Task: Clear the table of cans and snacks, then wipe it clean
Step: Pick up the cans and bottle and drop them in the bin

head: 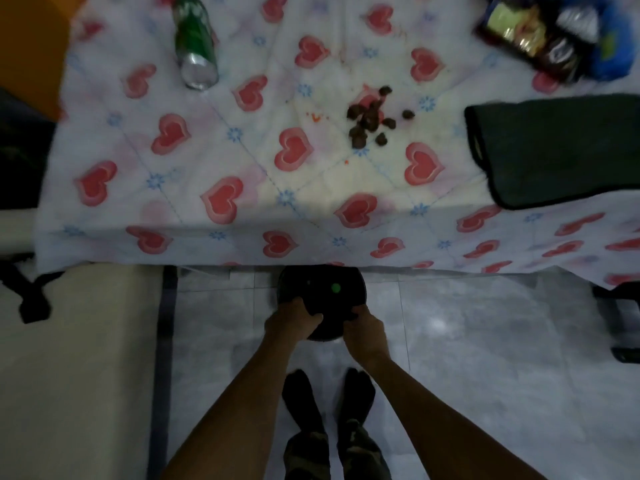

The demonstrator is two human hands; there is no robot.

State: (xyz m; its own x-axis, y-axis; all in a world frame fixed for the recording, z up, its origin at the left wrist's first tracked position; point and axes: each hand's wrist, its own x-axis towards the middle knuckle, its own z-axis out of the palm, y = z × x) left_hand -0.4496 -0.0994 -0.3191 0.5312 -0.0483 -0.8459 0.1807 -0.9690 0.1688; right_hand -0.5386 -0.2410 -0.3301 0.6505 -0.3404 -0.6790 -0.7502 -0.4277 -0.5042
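Observation:
A green can (pixel 196 43) lies on its side at the table's far left. Several dark brown snack pieces (pixel 370 116) are scattered near the middle of the heart-print tablecloth (pixel 221 161). A dark folded cloth (pixel 557 150) rests at the right edge. Snack packets (pixel 540 32) sit at the far right corner. Below the table's front edge, my left hand (pixel 294 318) and my right hand (pixel 365 327) both grip the rim of a round black bin (pixel 322 289) that stands on the floor.
An orange object (pixel 31 46) stands at the far left beside the table. A cream surface (pixel 79 358) fills the lower left. Grey tiled floor (pixel 502 341) lies under my feet. A dark item (pixel 623 323) sits on the floor at the right.

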